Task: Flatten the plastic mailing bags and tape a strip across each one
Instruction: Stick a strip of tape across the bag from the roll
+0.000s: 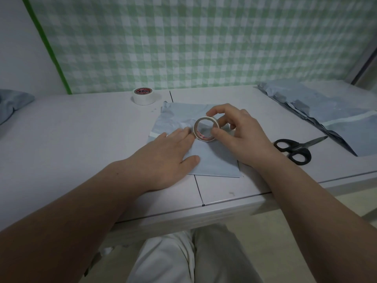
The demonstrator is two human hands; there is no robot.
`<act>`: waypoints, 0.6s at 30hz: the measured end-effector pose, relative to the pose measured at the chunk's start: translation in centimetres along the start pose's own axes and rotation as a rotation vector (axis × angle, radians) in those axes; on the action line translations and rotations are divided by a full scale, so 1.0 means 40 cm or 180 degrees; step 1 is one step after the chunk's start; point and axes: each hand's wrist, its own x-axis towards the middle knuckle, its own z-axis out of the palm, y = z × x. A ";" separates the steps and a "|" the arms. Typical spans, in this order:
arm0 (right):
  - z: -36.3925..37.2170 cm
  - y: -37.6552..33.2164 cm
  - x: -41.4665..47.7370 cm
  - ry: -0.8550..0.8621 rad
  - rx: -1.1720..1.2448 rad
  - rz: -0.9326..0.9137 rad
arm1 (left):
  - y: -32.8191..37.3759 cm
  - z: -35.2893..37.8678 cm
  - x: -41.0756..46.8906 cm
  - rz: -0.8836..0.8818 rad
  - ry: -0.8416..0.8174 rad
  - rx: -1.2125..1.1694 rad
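Head view: a grey-blue mailing bag (212, 160) lies flat on the white bench (71, 139), right in front of the person, and everything else is placed from it. Its far half is creased and a pale strip (154, 134) shows at its left edge.

The left hand (167, 156) rests palm down on the bag's left half. Its fingers (181, 133) are straight and pressed together, the thumb is held out to the side, and the fingertips reach the left rim of a tape roll (199, 136). Whether they pin a loose end of tape there is hard to tell.

The right hand (242, 135) holds that thin tape roll on edge over the middle of the bag, its fingers (216, 109) curled and pinching the ring between forefinger on top and thumb below.

Beyond the bag's far left corner, a thicker second roll (143, 97) lies flat on the bench. Right of the bag, black-handled scissors (295, 149) lie closed with the blades pointing away. Further right is a crumpled pile of bags (326, 107), and far to the left another bag (12, 103) shows at the picture's edge. Behind the bench hangs a green checked cloth (204, 37).
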 end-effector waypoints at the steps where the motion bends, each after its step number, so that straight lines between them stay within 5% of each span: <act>1: -0.001 -0.001 -0.001 0.0027 -0.0024 -0.0016 | 0.001 -0.001 -0.001 -0.0028 -0.0029 0.0008; 18: 0.003 0.015 0.000 0.0651 -0.0252 -0.0036 | 0.005 -0.002 -0.004 -0.0106 -0.0084 0.0005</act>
